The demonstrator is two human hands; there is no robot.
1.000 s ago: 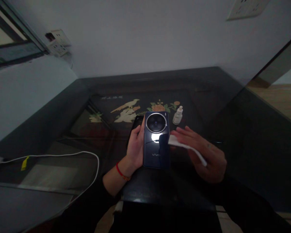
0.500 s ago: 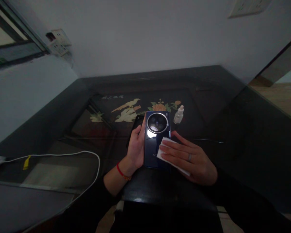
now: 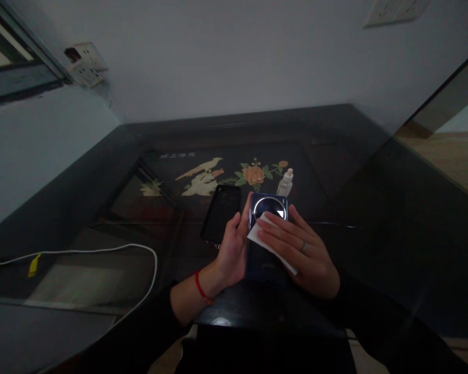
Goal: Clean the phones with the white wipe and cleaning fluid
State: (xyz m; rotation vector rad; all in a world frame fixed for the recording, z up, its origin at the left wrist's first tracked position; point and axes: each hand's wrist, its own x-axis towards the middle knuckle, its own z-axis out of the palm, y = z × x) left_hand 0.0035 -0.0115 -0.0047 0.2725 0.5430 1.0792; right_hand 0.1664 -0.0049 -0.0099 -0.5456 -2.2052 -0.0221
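Observation:
A dark blue smartphone (image 3: 263, 264) is held back side up, its large round camera ring facing me. My left hand (image 3: 234, 252) grips it along its left edge, with a red cord bracelet at the wrist. Folded white cloth or tissue (image 3: 271, 244) lies under the fingers of my right hand (image 3: 306, 254), pressed on the phone's back just below and over part of the camera ring. A ring sits on one right finger. On the table left of the phone is a black phone case (image 3: 221, 213). Behind the phone's top right corner stands a small clear dropper bottle (image 3: 285, 183) with a white top.
The glossy black table (image 3: 335, 171) bears an inlaid bird-and-flower picture (image 3: 203, 176). A white cable (image 3: 101, 250) with a yellow tag (image 3: 34, 265) curves across the left side. Wall sockets (image 3: 86, 65) are at the back left, more at upper right.
The phone has shifted right and slightly toward me, uncovering more of the black case. My right hand has slid the white cloth up the phone's back to the camera ring.

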